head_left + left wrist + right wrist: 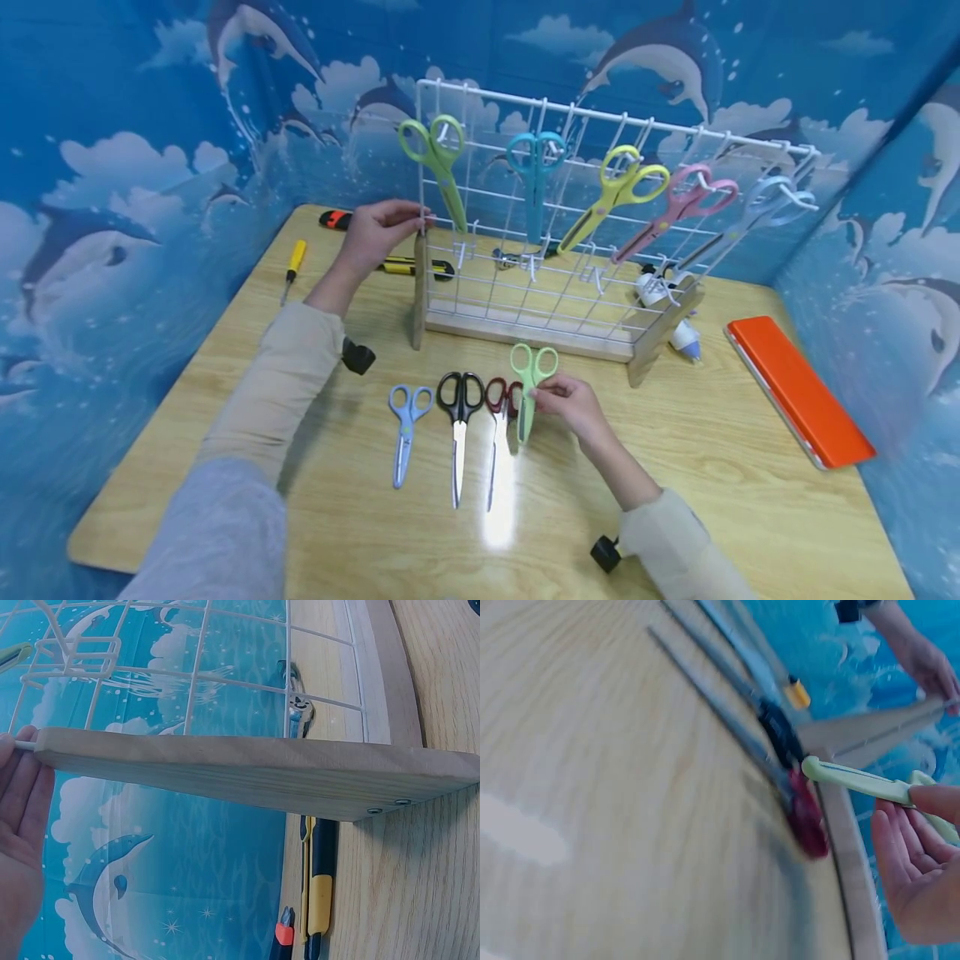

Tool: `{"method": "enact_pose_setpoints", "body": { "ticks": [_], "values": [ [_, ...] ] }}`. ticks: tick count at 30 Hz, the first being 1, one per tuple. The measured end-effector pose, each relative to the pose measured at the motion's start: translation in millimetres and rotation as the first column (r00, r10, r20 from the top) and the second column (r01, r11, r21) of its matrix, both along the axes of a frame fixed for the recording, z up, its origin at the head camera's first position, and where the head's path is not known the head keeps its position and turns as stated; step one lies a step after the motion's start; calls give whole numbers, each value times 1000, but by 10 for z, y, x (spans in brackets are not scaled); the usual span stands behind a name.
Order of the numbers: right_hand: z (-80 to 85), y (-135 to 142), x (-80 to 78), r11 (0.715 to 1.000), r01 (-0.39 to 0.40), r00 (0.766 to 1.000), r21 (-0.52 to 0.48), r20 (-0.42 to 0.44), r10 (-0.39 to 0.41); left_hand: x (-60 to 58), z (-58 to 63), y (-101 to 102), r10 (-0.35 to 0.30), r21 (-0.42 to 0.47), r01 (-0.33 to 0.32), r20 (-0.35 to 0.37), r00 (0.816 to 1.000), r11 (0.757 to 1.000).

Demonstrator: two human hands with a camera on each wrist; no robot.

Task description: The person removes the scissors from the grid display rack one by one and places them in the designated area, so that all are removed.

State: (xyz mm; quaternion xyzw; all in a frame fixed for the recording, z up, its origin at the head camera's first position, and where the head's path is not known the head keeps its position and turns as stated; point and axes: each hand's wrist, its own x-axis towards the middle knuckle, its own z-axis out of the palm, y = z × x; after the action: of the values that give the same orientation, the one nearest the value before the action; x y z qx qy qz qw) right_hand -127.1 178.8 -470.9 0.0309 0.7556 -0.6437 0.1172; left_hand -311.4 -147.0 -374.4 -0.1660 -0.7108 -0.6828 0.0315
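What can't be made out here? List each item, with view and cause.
- Red-handled scissors: head view, one loop partly behind light-green scissors.
- Yellow-and-black cutter: head view, partly behind wooden side board.
- Left hand: left wrist view, cut off by left edge.

Bright light leaves glare and soft shadows on the pale wood-grain worktop [360,542]. In the dimmer right wrist view, metal scissors with dark-red handles [807,817] blur more than the pale-green plastic scissors [859,782].
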Motion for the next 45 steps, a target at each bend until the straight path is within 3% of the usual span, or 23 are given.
{"method": "enact_pose_setpoints", "body": {
  "ticks": [1, 3, 4, 7, 9, 13, 14, 17, 20, 22, 27, 28, 29, 31, 32, 34, 36, 38, 39, 40, 43, 45],
  "values": [
    [43, 12, 31, 1000, 17, 999, 23, 31, -18, -31, -36, -11, -11, 16, 12, -13, 1000, 1000],
    [141, 40, 96, 999, 27, 996, 43, 82, -30, 42, 42, 10, -11, 16, 11, -14, 1000, 1000],
    [195, 51, 127, 999, 28, 994, 46, 104, -33, -19, -25, -3, -3, 15, 3, -20, 1000, 1000],
    [304, 84, 196, 997, 33, 986, 72, 159, -44, 0, -12, -1, -10, 32, 11, -31, 999, 999],
    [322, 116, 221, 996, 43, 976, 81, 209, -59, 10, -1, 2, -3, 20, 3, -18, 1000, 1000],
    [287, 159, 257, 992, 55, 956, 118, 279, -86, -104, -125, -33, -2, 13, 2, -27, 1000, 1000],
    [272, 166, 266, 990, 51, 954, 133, 288, -87, -11, -22, -9, 0, 6, 0, -16, 1000, 1000],
    [237, 167, 294, 987, 41, 950, 156, 301, -87, -46, -48, -15, 4, 11, -4, -29, 1000, 1000],
    [217, 156, 317, 986, 21, 951, 168, 301, -72, 1, 12, 2, -3, 18, 3, -30, 1000, 1000],
    [208, 144, 324, 985, 14, 952, 170, 299, -65, -59, -58, -16, -11, 26, 12, -50, 999, 1000],
    [183, 121, 326, 977, -3, 952, 213, 298, -62, 118, 105, 35, 7, 9, -6, -59, 998, 1000],
    [179, 118, 326, 974, -4, 953, 226, 297, -65, 79, 61, 24, 4, 14, -3, -62, 998, 1000],
    [178, 112, 325, 970, -8, 953, 241, 295, -66, 99, 92, 38, 25, -8, -25, -40, 999, 1000],
    [179, 101, 322, 961, -16, 957, 277, 283, -66, -205, -224, -48, 11, 5, -11, -64, 998, 1000],
    [184, 94, 321, 956, -20, 958, 293, 278, -65, -129, -145, -17, 33, -21, -34, -60, 998, 999],
    [195, 80, 318, 945, -33, 961, 324, 268, -59, -449, -481, -108, 13, 2, -13, -94, 995, 1000],
    [200, 72, 318, 937, -40, 964, 348, 259, -55, -669, -717, -167, 9, 0, -10, -135, 991, 1000],
    [209, 66, 321, 932, -45, 966, 360, 254, -52, -678, -727, -170, 9, -8, -10, -136, 991, 1000],
    [210, 66, 323, 930, -48, 967, 365, 252, -49, -833, -885, -217, -3, 0, 3, -142, 990, 1000],
    [211, 68, 324, 929, -52, 968, 367, 248, -44, -726, -744, -187, -2, -20, 0, -115, 993, 1000],
    [233, 91, 328, 928, -80, 972, 365, 237, -9, -485, -494, -125, -20, 6, 20, -65, 998, 1000],
    [265, 122, 320, 933, -99, 976, 347, 218, 22, -241, -225, -56, -19, 16, 20, -16, 1000, 1000]
  ]
}}
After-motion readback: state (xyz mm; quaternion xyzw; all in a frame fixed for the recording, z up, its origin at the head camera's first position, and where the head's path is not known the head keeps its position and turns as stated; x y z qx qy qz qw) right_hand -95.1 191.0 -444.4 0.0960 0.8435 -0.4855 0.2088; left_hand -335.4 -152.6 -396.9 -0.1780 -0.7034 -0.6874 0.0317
